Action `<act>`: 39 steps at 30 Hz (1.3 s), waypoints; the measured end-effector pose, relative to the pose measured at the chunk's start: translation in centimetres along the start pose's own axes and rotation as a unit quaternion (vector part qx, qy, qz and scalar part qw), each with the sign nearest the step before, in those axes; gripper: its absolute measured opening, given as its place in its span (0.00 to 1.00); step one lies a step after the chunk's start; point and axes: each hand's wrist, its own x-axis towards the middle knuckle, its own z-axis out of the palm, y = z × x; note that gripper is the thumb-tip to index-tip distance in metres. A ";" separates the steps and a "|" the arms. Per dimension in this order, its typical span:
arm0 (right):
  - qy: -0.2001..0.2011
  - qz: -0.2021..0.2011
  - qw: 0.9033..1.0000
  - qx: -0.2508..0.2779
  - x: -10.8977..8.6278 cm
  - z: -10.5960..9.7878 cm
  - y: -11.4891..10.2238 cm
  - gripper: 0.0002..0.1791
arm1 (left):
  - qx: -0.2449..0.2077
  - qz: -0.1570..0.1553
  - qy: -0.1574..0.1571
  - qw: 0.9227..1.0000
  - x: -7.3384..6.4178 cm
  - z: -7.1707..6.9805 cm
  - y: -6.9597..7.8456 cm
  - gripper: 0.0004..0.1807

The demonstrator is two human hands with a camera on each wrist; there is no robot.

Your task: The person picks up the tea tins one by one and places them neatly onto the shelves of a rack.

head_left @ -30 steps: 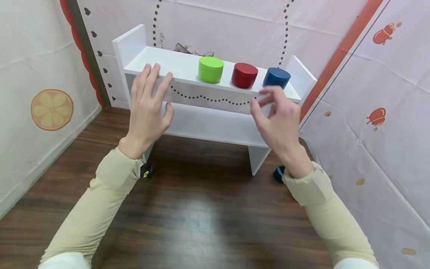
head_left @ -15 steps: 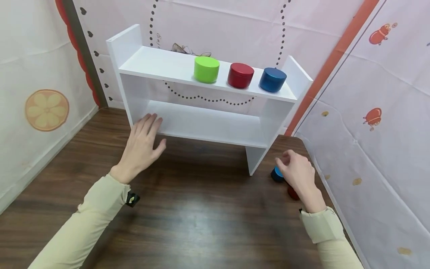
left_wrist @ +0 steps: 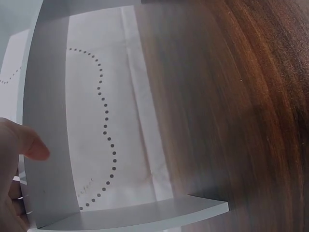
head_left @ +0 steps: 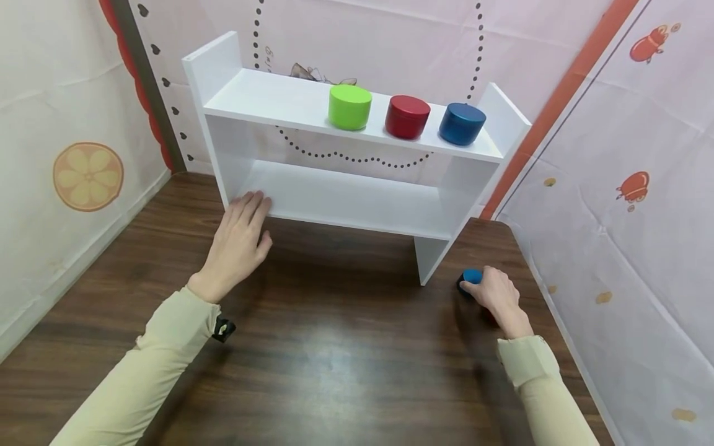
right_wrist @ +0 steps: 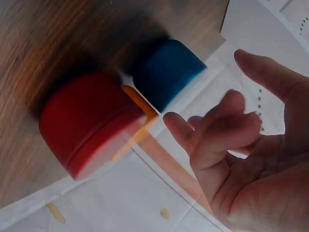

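My right hand (head_left: 496, 298) reaches down beside the shelf's right end, thumb and fingers overlapping a blue round tin (head_left: 470, 277) on the table in the head view. The right wrist view has that hand's fingers loosely bent and the thumb spread away, nothing between them. There, a red lidded tin (right_wrist: 91, 116) stands in front of the blue tin (right_wrist: 164, 72), with a sliver of something orange (right_wrist: 142, 104) behind. My left hand (head_left: 234, 241) lies at the lower left front corner of the white shelf (head_left: 340, 192), fingers extended; its thumb (left_wrist: 36, 147) overlaps the board in the left wrist view.
On the top board stand a green tin (head_left: 349, 108), a red tin (head_left: 408, 118) and a dark blue tin (head_left: 462, 125), left to right. The shelf's upright ends rise on both sides. Printed cloth walls (head_left: 630, 248) enclose the dark wooden table (head_left: 334, 347).
Both hands have come down from the top board's height: the left to the lower board's left corner, the right outward to the blue tin on the table. The tins on top stay put.
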 end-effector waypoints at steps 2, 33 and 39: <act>0.001 0.002 1.000 0.007 0.5 0.1 0.0 0.28 | -0.001 -0.001 -0.003 1.000 0.1 0.0 0.0 0.29; -0.002 -0.045 0.999 0.000 1.2 2.1 -0.3 0.36 | 0.039 -0.085 -0.020 0.995 -0.4 0.2 2.1 0.38; 0.010 -0.046 0.998 0.030 0.7 2.9 -0.5 0.38 | 0.024 -0.088 -0.042 0.995 -0.8 0.3 1.7 0.40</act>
